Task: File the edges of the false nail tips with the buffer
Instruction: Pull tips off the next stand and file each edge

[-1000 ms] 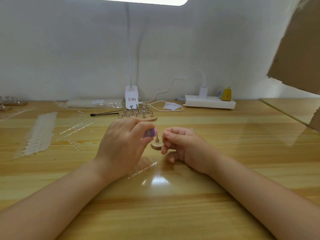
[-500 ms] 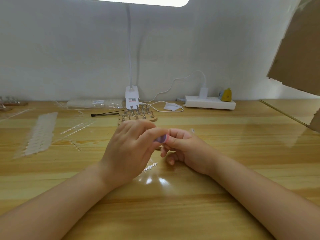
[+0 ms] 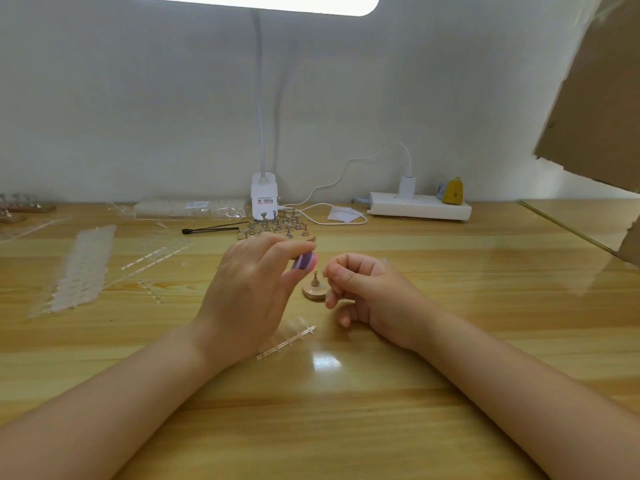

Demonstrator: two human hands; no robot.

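Left hand (image 3: 252, 292) pinches the buffer (image 3: 304, 260), its grip around it.

Showing on the wooden desk (image 3: 450, 306): one purple-and-pink buffer block (image 3: 304, 260), one small round wooden stand (image 3: 314, 291), one white power strip (image 3: 419, 206). Also lying there: one black-handled brush (image 3: 211, 229), one yellow padlock-shaped object (image 3: 454, 191). Two bare hands are appearing.

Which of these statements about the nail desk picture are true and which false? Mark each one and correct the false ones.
1. The left hand holds the purple and pink buffer. True.
2. The small round wooden stand lies between the two hands. True.
3. The right hand lies flat with straight fingers. False: its fingers are curled, fingertips pinched together.
4. The black-tipped stick lies near the power strip. False: it lies left of the lamp base.
5. A strip of clear nail tips lies beside the left wrist. True.
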